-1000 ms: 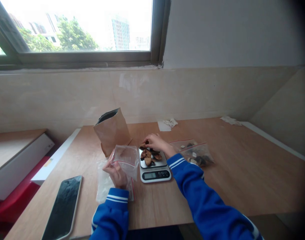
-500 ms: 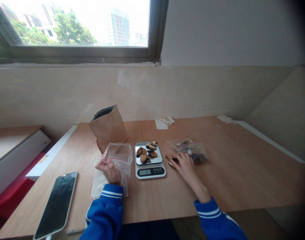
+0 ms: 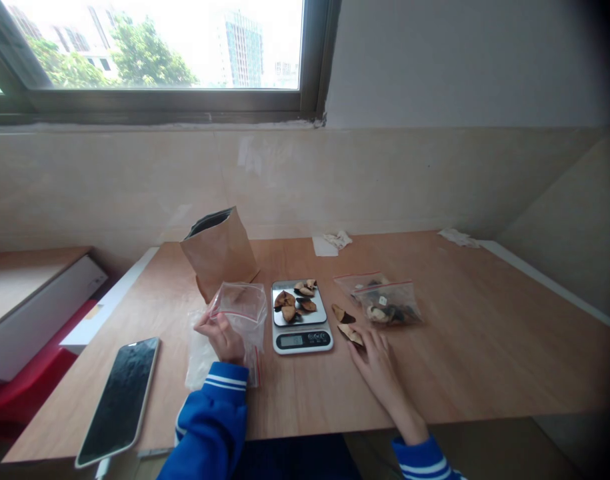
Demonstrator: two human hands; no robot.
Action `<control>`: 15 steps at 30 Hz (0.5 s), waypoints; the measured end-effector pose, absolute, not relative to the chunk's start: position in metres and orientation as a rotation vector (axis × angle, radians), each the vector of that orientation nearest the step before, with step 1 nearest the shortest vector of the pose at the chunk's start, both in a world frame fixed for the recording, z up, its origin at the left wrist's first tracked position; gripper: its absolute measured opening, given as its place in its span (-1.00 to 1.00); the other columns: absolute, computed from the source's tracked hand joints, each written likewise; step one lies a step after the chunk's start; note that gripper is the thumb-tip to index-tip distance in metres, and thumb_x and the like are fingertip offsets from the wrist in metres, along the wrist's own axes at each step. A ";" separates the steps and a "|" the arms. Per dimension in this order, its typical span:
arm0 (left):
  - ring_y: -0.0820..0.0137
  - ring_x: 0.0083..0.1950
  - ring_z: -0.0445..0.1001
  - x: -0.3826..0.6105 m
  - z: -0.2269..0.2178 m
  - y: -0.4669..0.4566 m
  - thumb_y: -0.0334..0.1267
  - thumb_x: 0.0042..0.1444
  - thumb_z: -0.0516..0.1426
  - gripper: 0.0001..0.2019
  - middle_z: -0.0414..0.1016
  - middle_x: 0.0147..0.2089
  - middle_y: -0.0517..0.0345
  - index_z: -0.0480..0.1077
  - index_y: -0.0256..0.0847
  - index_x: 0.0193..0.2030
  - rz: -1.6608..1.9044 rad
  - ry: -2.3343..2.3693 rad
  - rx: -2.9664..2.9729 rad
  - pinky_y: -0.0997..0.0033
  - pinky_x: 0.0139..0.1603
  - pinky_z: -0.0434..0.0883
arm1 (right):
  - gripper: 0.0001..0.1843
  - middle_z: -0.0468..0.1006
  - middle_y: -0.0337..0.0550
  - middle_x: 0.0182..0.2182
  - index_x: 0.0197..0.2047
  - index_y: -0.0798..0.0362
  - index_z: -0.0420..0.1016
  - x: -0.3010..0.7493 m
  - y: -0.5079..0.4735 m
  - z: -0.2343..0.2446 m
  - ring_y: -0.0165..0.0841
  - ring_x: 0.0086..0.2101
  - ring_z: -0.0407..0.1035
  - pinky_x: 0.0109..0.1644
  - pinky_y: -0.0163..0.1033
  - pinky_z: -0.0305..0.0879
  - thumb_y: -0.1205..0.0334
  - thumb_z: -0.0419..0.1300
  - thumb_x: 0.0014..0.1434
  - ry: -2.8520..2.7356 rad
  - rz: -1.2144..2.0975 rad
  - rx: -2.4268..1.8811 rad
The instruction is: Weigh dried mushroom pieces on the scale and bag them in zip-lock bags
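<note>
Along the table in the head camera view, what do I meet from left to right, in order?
Phone → left hand holding clear zip bag → digital kitchen scale with dried pieces → loose dried pieces → filled zip bags

I could see a black-screened smartphone lying near the left fingers, and a kraft paper bag with a dark lining standing tilted beyond them. Well past the right fingers, crumpled white tissue lay on the wooden tabletop by the wall, below a window showing trees and a tower block.
</note>
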State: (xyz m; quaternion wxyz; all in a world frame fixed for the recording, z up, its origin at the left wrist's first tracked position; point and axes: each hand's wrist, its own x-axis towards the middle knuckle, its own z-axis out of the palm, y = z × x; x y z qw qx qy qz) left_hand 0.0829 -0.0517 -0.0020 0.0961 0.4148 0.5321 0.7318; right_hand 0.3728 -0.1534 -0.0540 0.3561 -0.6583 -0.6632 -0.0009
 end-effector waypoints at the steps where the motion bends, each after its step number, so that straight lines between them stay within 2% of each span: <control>1: 0.26 -0.04 0.37 0.083 -0.002 -0.052 -0.05 0.20 -0.03 -0.73 0.30 -0.10 -0.02 0.07 -0.18 -0.11 2.169 1.579 1.225 0.14 0.02 0.28 | -0.66 0.47 -0.03 -0.08 0.08 -0.02 0.33 0.373 -0.153 -0.054 -0.17 -0.09 0.34 0.00 -0.04 0.28 0.18 0.03 0.24 -1.718 -0.005 -1.695; 15: 0.28 -0.07 0.38 0.081 -0.006 -0.051 -0.06 0.22 -0.03 -0.74 0.30 -0.11 0.01 0.07 -0.17 -0.10 2.142 1.593 1.221 0.17 -0.01 0.30 | -0.72 0.49 -0.05 -0.13 0.00 -0.03 0.38 0.370 -0.155 -0.047 -0.16 -0.11 0.34 -0.01 -0.03 0.27 0.14 0.04 0.24 -1.678 0.024 -1.696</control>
